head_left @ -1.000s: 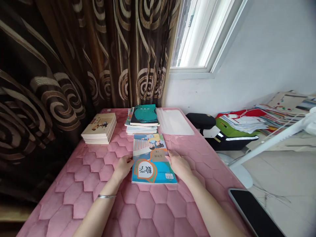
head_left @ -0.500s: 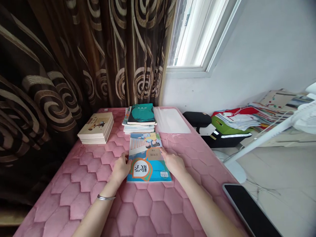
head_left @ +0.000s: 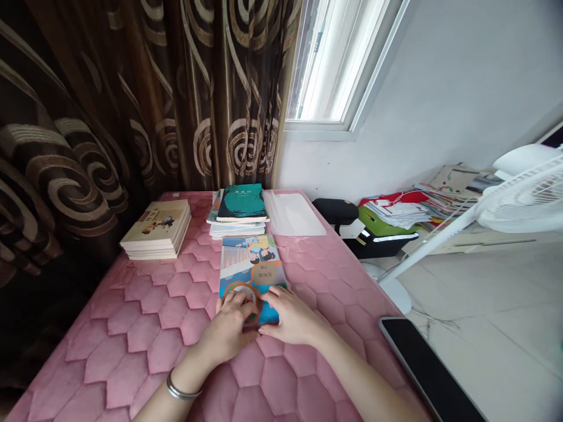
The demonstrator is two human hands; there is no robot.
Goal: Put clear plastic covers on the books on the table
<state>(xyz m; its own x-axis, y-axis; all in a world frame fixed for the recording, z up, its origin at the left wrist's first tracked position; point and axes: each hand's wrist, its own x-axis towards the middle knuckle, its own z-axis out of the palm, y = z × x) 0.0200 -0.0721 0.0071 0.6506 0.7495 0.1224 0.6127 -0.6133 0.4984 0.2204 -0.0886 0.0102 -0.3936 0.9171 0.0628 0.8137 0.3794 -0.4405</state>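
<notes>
My left hand (head_left: pixel 231 331) and right hand (head_left: pixel 290 319) both close on the near end of the textbook (head_left: pixel 250 264), which lies on the pink tabletop (head_left: pixel 132 346) just beside the stack (head_left: pixel 237 220). Lifting carelessly could knock that stack over.

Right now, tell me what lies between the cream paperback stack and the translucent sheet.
In the head view, a stack of books topped by a teal-covered book lies between them, on the pink quilted cover.
</notes>
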